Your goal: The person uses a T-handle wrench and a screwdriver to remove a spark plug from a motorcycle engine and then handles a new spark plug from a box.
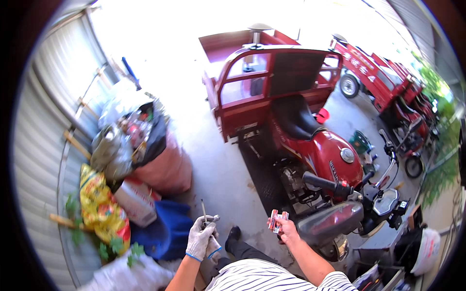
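My left hand (pixel 199 237), in a white knitted glove with a blue cuff, is closed on a slim metal tool (pixel 203 207) pointing upward, with what looks like a second, loose white glove (pixel 213 248) hanging beside it. My right hand (pixel 289 230) is bare and closed on small red-and-white packs (pixel 278 218), their contents too small to make out. It is near the handlebar and clouded hand guard (pixel 329 220) of a red three-wheeled cargo motorcycle (pixel 325 150), which has a black seat and an open cargo bed behind.
More red cargo tricycles (pixel 369 68) stand at back right. Stuffed sacks (pixel 160 167), a yellow bag (pixel 99 201), a carton (pixel 136 201) and blue cloth (pixel 165 228) lie along the corrugated wall (pixel 43 131). Concrete floor (pixel 208 169) runs between. A white bag (pixel 424 250) is at lower right.
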A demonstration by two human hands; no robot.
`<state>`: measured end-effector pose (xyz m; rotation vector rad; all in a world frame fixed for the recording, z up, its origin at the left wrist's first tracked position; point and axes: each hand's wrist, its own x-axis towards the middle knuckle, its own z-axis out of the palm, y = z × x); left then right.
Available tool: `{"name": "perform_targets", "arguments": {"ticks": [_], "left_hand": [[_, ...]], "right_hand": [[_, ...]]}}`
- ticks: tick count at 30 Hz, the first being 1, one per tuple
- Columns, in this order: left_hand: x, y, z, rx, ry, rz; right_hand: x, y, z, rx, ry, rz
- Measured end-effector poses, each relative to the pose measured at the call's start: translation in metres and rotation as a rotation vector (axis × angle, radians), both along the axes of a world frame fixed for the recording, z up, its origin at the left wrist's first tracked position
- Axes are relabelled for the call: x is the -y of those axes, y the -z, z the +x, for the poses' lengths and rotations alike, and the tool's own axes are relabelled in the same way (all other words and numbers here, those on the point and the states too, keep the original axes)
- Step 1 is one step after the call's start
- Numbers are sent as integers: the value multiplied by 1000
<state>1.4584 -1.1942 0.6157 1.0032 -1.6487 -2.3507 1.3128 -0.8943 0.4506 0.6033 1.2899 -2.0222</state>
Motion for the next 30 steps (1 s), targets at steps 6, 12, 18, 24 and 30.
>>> {"name": "perform_targets", "arguments": {"ticks": [6,12,18,24,30], "left_hand": [[32,27,-171,21,335,18],[2,89,-314,54,899,45],[8,212,-424,100,1353,-190],[-4,343,-494,135,1581,-428],[-29,494,-537,-118,1648,-501]], "right_hand": [[32,-11,-23,-25,215,24],[41,24,-42,47,575,30],[90,149,-109,152,875,174],[117,352,-164,212,872,516],[120,497,-227,221,648,851]]}}
